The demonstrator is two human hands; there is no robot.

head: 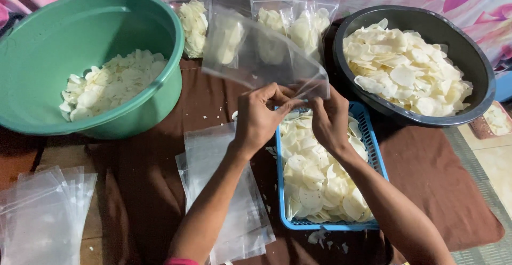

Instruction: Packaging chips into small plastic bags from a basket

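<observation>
Both the left hand and right hand pinch a clear bag above a brown cloth.

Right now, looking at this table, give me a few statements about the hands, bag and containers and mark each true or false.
1. Both hands, left hand and right hand, hold the clear plastic bag. True.
2. The bag is full of chips. False: it looks empty.
3. The blue basket holds pale chips. True.
4. The green basin is empty. False: it holds chips.
5. The black bowl lies right of the basket. True.
</observation>
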